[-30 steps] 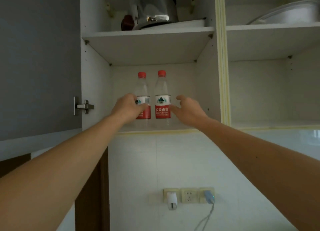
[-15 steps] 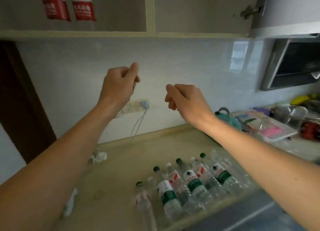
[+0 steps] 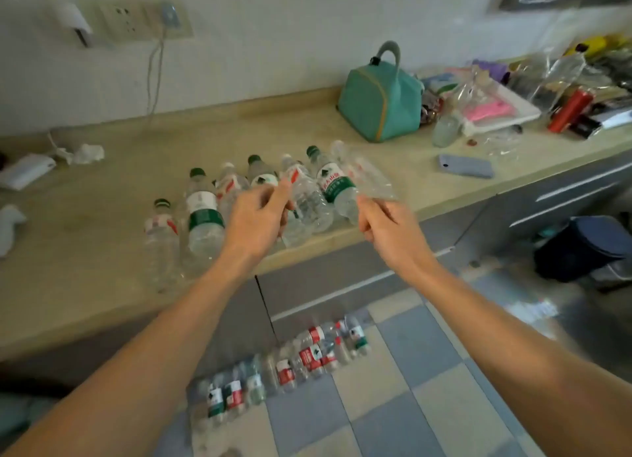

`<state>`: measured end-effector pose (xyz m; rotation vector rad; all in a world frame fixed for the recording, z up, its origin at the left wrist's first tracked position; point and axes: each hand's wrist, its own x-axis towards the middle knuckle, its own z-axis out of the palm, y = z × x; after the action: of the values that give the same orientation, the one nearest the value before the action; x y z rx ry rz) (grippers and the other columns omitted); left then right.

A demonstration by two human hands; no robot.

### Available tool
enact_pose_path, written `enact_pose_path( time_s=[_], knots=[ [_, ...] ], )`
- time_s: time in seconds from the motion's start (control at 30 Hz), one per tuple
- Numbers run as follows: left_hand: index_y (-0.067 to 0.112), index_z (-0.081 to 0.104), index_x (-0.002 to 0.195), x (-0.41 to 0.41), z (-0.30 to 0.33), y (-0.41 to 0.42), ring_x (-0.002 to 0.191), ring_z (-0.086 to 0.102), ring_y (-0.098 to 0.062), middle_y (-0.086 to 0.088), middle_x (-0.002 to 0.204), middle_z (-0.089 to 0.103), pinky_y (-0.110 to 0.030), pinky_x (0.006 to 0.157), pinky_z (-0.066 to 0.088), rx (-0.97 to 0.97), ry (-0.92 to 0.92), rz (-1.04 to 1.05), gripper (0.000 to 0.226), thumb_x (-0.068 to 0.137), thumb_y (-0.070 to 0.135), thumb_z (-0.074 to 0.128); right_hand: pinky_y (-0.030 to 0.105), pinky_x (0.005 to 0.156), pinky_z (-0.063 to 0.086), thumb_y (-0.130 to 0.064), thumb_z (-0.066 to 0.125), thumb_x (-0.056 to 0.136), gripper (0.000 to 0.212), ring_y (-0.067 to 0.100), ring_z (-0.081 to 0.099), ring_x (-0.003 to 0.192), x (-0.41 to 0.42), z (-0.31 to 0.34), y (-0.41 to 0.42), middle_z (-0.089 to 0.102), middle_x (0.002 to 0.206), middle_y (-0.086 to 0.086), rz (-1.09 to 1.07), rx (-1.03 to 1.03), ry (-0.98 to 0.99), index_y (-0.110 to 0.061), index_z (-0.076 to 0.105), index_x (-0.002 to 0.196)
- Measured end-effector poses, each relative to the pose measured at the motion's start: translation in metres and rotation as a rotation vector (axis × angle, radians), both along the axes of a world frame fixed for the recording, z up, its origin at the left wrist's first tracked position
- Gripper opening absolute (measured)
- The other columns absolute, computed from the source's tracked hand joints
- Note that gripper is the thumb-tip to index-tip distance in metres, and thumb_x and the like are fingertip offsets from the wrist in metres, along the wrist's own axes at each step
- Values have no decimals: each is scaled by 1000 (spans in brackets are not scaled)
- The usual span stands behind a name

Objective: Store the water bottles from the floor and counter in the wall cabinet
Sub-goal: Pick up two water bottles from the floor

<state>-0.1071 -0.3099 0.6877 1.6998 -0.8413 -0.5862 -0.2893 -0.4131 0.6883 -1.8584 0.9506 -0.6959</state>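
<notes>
Soft, even daylight, moderately bright, with faint shadows. Motion blur smears the clutter [image 3: 561, 90] at 2 o'clock and the floor bottles [image 3: 290, 364] at 6 o'clock. Wide-angle bending curves the surface [image 3: 102, 251] edge.

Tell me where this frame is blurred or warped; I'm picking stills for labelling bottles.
Head view: motion blur smears the clutter at the right end of the counter and the floor bottles; both hands, left hand and right hand, are soft-edged; the wide-angle lens tilts the wall socket; counter bottles stay readable.
</notes>
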Motion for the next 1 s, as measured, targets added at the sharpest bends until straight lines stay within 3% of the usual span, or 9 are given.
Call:
enact_pose_path(
  time_s=[0.1, 0.23, 0.3, 0.4, 0.5, 0.57, 0.7, 0.8, 1.0],
  knots=[
    [11, 64, 78, -49, -76, -7, 49, 55, -8, 7, 55, 58, -18, 44, 41, 118, 78, -9, 41, 103, 41, 51, 28, 59, 38, -33, 52, 102, 44, 5, 47, 50, -48, -69, -19, 56, 53, -8, -4, 135, 115, -19, 57, 61],
    [16, 66, 79, -92, -178, -10, 52, 61, -7, 8, 58, 63, -19, 47, 45, 244, 92, 16, 36, 103, 39, 52, 37, 61, 45, -30, 52, 100, 35, 17, 56, 63, -94, -166, -36, 68, 76, 12, -3, 279, 248, -8, 65, 76],
    [17, 67, 80, -106, -231, -10, 54, 62, -9, 7, 61, 65, -25, 51, 50, 327, 110, 21, 33, 102, 38, 53, 39, 60, 45, -27, 51, 101, 33, 22, 56, 66, -109, -220, -40, 67, 83, 21, -21, 359, 286, -2, 65, 83],
    [20, 66, 82, -115, -312, -13, 59, 64, -16, 3, 65, 67, -36, 58, 54, 431, 142, 11, 29, 101, 38, 55, 36, 59, 51, -29, 49, 103, 28, 20, 63, 71, -122, -303, -42, 69, 87, 13, -55, 485, 348, -12, 67, 91],
    [27, 63, 87, -111, -394, -23, 69, 69, -15, 4, 75, 69, -31, 59, 57, 543, 92, -19, 23, 99, 45, 55, 23, 53, 53, -33, 49, 104, 25, 16, 64, 71, -127, -388, -41, 69, 89, 5, -98, 589, 379, -15, 66, 102],
    [28, 61, 88, -105, -452, -31, 70, 68, -4, 8, 80, 69, -16, 53, 51, 580, 37, -33, 19, 98, 44, 58, 19, 51, 52, -32, 49, 105, 27, 15, 64, 72, -127, -447, -41, 68, 90, 3, -139, 654, 376, -12, 65, 112],
    [27, 61, 92, -88, -573, -42, 80, 63, -2, 13, 90, 66, -8, 58, 42, 651, -48, -99, 13, 93, 38, 68, 25, 57, 58, -29, 49, 105, 25, 18, 67, 78, -121, -563, -45, 69, 96, 5, -208, 751, 367, -14, 63, 119],
    [29, 57, 103, -77, -659, -45, 93, 59, -11, 12, 103, 60, -20, 67, 43, 740, -144, -184, 24, 89, 37, 74, 32, 63, 62, -25, 50, 104, 23, 22, 70, 77, -115, -645, -49, 71, 95, 10, -290, 820, 342, -13, 62, 120],
    [22, 50, 139, -62, -797, -53, 119, 46, -15, 1, 135, 49, -26, 85, 41, 825, -466, -339, 72, 79, 45, 82, 36, 71, 64, -26, 58, 102, 35, 26, 72, 86, -89, -787, -62, 70, 102, 14, -394, 977, 221, -8, 57, 132]
  ],
)
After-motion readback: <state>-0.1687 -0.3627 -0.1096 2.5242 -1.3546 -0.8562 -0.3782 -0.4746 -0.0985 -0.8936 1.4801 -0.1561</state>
